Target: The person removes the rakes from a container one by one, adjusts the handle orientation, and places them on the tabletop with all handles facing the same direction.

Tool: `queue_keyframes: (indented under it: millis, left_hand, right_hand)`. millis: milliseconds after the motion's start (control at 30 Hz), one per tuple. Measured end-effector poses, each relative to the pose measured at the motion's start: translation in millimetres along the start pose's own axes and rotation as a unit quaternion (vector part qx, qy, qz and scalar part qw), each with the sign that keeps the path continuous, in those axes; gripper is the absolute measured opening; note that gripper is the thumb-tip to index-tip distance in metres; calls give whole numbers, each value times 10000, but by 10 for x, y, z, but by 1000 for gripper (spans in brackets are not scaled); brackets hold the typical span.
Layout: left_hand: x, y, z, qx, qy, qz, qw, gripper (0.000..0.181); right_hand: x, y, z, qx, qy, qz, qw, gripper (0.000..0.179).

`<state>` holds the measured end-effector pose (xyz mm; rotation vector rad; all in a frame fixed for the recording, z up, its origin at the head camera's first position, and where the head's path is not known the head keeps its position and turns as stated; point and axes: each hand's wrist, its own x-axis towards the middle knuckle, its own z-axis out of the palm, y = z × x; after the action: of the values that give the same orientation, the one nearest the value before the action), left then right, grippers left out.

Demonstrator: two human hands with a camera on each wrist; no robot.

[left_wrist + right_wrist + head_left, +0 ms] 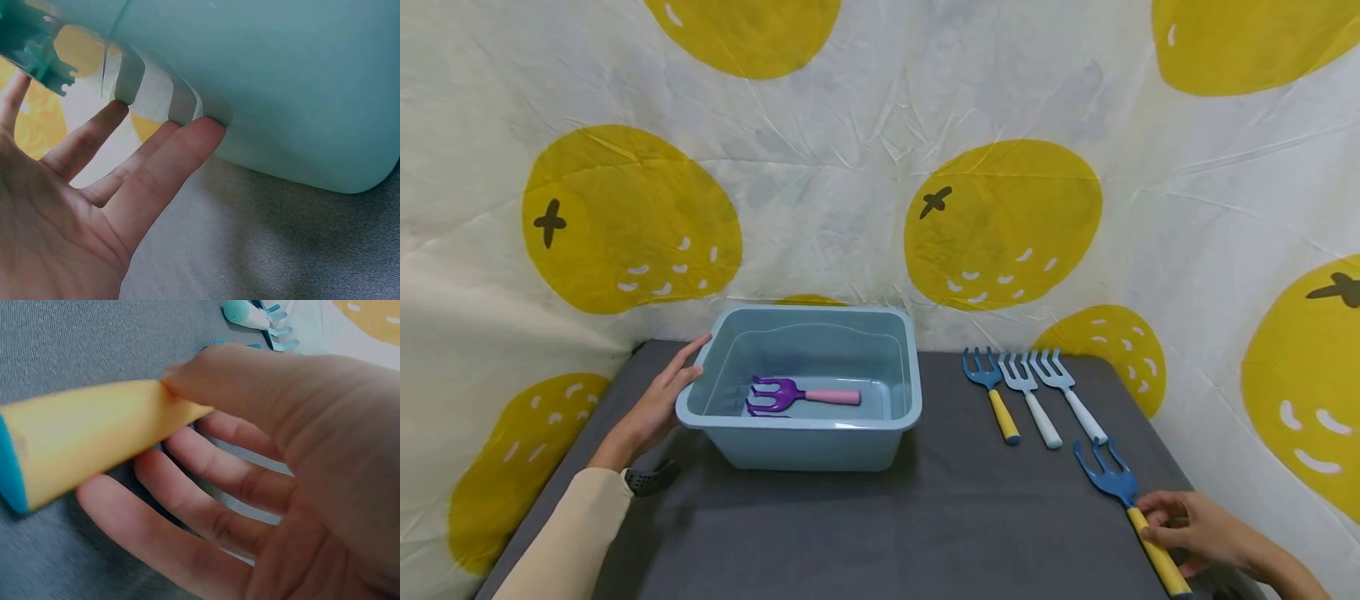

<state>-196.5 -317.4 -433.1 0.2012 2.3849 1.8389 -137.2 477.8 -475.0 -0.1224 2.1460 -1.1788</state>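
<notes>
A light-blue plastic basin (805,450) stands upright on the table, left of the middle. My left hand (655,407) touches its left side with extended fingers; in the left wrist view the fingertips (209,131) rest against the wall. Inside the basin lies a purple garden hand fork (786,393) with a pink handle, and more purple tines show beside it, partly hidden by the front rim. At the right front, my right hand (1198,529) pinches the yellow handle (87,434) of a blue garden hand fork (1112,481) between thumb and fingers.
Right of the basin lie another blue hand fork (992,379) with a yellow handle and two pale-blue hand forks (1019,377) with white handles, side by side. A grey cloth (850,533) covers the table. Behind it hangs a white curtain (820,225) printed with yellow fruit.
</notes>
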Motion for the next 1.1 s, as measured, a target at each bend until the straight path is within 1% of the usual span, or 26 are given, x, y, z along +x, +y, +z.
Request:
queue_keyframes:
  millis: [100,167,267,333,400,467,600,700,800,933,1033,1100]
  left_hand:
    - [5,0,-6,-7,-31,-3,10000,61]
    - [4,7,-21,-9,-19,-19,10000,60]
    - [-4,11,-34,-3,-2,-57,10000,61]
    - [-9,12,-36,-25,-10,-82,10000,61]
    - [-8,10,-34,-42,-37,-86,9999,61]
    - [-2,7,-28,-53,-61,-81,9999,61]
    - [11,-2,-8,-82,-84,-69,9999,61]
    - [10,-6,0,-91,-60,-76,9999,62]
    - [4,0,8,-111,-31,-126,9999,62]
    - [-5,15,14,-120,-8,-188,9998,62]
    - [-5,20,15,-136,17,-200,9997,63]
    - [1,21,18,-138,33,-195,9997,63]
  right_hand:
    - [-34,-98,-69,-45,-264,1,9996,43]
    - [-28,-213,-138,-207,-387,-57,9990,44]
    - [-18,-441,-244,-514,-364,-112,9979,46]
    - [-6,-613,-310,-759,-267,-156,9966,48]
    - [12,-788,-378,-1049,-170,-304,9939,49]
    - [33,-963,-441,-1374,-71,-535,9890,51]
    - [76,-1359,-545,-2085,144,-1034,9724,56]
    - [130,-1721,-611,-2374,205,-1124,9647,64]
    - [213,-2074,-642,-2518,171,-1103,9613,69]
    - [378,-2480,-609,-2709,118,-1262,9542,70]
    - [520,-2756,-535,-2849,92,-1476,9471,71]
    - [607,-2934,-470,-3012,104,-1601,9400,72]
